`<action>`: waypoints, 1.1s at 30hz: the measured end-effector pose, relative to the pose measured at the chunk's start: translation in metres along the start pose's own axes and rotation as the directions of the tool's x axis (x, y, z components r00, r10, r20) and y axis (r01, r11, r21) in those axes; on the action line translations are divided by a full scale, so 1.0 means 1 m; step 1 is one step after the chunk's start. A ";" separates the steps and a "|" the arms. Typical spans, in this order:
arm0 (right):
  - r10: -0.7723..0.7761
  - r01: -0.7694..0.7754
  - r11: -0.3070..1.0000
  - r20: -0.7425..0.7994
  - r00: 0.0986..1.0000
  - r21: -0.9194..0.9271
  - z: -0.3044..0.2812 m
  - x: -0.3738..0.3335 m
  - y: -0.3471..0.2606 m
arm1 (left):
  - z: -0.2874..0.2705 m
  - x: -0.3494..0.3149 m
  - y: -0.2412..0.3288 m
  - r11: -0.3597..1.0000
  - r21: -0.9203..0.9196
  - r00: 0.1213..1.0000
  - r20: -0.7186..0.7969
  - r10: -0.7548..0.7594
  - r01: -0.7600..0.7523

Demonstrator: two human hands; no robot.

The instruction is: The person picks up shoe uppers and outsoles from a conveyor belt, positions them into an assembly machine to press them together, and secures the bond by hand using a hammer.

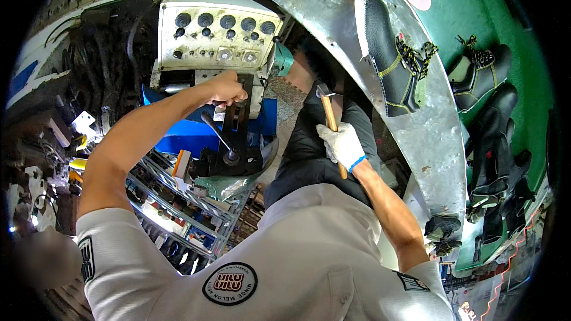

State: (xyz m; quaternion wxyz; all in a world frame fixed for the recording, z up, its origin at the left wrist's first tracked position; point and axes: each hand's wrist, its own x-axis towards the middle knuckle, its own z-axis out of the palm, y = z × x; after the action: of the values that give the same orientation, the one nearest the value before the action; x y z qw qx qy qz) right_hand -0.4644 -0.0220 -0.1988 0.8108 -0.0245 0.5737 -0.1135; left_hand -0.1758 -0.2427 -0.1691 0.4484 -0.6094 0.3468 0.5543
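My bare left hand is closed in a fist above the dark metal slide of a machine, just below its control panel. Whatever its fingers hold, if anything, is hidden. A lever with a long rod stands close below that hand. My right hand, in a whitish work glove with a blue cuff, grips a hammer by its wooden handle. The hammer's metal head points up and away, over my dark trousers. To the right of it, a black shoe upper with yellow-and-black laces lies on the metal bench.
The control panel carries black knobs and switches. A curved metal bench edge runs along my right side. Beyond it, a green surface holds several black shoes and boots. Metal racks with assorted items stand at lower left.
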 end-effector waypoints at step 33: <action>-0.021 0.021 0.998 -0.003 1.000 0.055 0.000 0.014 0.015 | 0.015 0.002 -0.003 0.900 -0.395 0.977 -0.027 -0.210 0.182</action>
State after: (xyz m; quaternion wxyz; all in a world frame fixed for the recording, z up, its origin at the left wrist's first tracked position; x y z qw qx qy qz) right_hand -0.4575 -0.0105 -0.2140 0.8093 -0.0080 0.5709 -0.1380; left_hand -0.1783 -0.2271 -0.1701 0.3593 -0.7371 0.1817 0.5428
